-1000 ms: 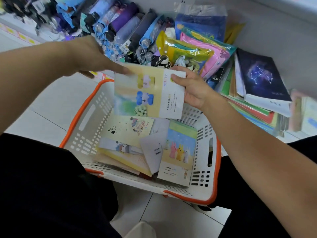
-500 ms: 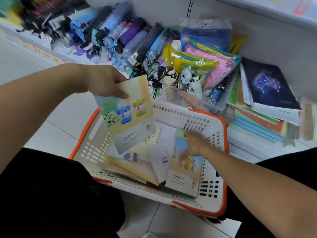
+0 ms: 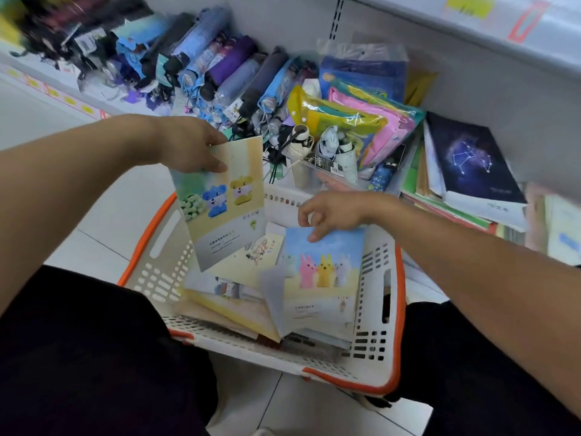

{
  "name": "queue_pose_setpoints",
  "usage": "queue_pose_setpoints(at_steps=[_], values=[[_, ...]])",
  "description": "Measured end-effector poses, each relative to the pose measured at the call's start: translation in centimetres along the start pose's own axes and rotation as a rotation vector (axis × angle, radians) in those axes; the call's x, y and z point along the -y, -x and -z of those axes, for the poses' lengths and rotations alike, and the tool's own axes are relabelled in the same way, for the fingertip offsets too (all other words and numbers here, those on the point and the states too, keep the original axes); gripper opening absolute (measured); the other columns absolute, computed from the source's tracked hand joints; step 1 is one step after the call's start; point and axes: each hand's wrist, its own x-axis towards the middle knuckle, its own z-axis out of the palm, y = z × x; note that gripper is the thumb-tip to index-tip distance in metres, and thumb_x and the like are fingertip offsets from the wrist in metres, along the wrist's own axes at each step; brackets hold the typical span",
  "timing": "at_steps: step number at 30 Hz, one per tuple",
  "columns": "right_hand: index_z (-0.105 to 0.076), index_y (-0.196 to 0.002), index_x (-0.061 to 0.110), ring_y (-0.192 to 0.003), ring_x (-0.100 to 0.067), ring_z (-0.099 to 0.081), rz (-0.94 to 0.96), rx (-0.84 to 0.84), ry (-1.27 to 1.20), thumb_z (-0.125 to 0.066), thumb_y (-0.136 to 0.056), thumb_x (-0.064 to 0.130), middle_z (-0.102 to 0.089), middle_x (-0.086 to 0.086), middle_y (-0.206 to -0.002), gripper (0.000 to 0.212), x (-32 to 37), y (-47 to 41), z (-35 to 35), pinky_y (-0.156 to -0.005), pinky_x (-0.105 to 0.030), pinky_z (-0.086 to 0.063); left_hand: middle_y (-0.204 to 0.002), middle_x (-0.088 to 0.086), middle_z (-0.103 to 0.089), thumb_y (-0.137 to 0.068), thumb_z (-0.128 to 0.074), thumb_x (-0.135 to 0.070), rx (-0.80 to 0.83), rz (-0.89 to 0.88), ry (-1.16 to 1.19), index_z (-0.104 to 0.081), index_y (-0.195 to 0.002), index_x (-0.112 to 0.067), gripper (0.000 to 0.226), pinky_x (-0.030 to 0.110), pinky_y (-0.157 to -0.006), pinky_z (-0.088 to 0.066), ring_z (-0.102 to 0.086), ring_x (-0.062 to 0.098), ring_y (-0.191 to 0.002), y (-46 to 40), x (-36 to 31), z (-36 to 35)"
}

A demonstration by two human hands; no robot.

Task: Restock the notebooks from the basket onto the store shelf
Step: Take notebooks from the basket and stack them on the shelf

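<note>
A white basket with an orange rim (image 3: 398, 297) stands on the floor between my knees and holds several thin notebooks. My left hand (image 3: 188, 146) grips the top corner of a yellow notebook with a blue and a yellow bear (image 3: 224, 209), which hangs over the basket's left side. My right hand (image 3: 333, 214) hovers over the basket with its fingers pinching the top edge of a notebook with pink and yellow rabbits (image 3: 323, 278). That notebook leans up against the basket's right wall. On the low shelf at right lies a stack of notebooks topped by a dark constellation one (image 3: 471, 162).
Folded umbrellas (image 3: 220, 64) fill the shelf's left part. Bright plastic pouches (image 3: 352, 121) and a clear bin of small items (image 3: 330, 162) sit in the middle. An upper shelf edge with price labels (image 3: 471, 14) overhangs. White tiled floor (image 3: 103, 215) surrounds the basket.
My right hand let go of the bear notebook, dropped into the basket and has now lifted the rabbit notebook's top edge. My left hand kept the bear notebook, now hanging lower left.
</note>
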Motion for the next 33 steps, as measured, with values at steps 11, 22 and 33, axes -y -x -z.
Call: queue_pose_setpoints(at_steps=[11, 22, 33], values=[[-0.055, -0.099, 0.018, -0.105, -0.014, -0.050, 0.371, -0.658, 0.405, -0.067, -0.092, 0.027, -0.049, -0.008, -0.120, 0.017, 9.8, 6.3, 8.6, -0.087, -0.025, -0.041, -0.116, 0.009, -0.071, -0.088, -0.055, -0.019, 0.248, -0.215, 0.979, -0.064, -0.123, -0.011, 0.037, 0.031, -0.082, -0.059, -0.071, 0.022, -0.099, 1.3, -2.7, 1.8], [-0.066, -0.092, 0.011, -0.065, -0.008, -0.066, 0.351, -0.894, -0.297, -0.076, -0.086, 0.013, -0.072, 0.009, -0.075, 0.012, 9.8, 7.4, 11.9, -0.060, -0.025, -0.055, -0.116, 0.004, -0.070, -0.085, -0.062, -0.052, -0.029, -0.232, 1.280, -0.065, -0.119, -0.017, 0.050, 0.036, -0.085, -0.053, -0.068, 0.022, -0.098, 1.3, -2.3, 2.8], [-0.053, -0.134, 0.012, -0.106, -0.026, -0.069, 0.149, -0.663, -0.819, -0.073, -0.085, 0.044, -0.067, -0.007, -0.126, 0.062, 9.1, 9.1, 12.4, -0.098, -0.047, -0.053, -0.117, 0.015, -0.069, -0.090, -0.067, -0.011, -0.410, -0.115, 1.502, -0.050, -0.130, -0.009, 0.044, 0.059, -0.081, -0.055, -0.069, 0.036, -0.101, 0.7, -4.7, 2.3]])
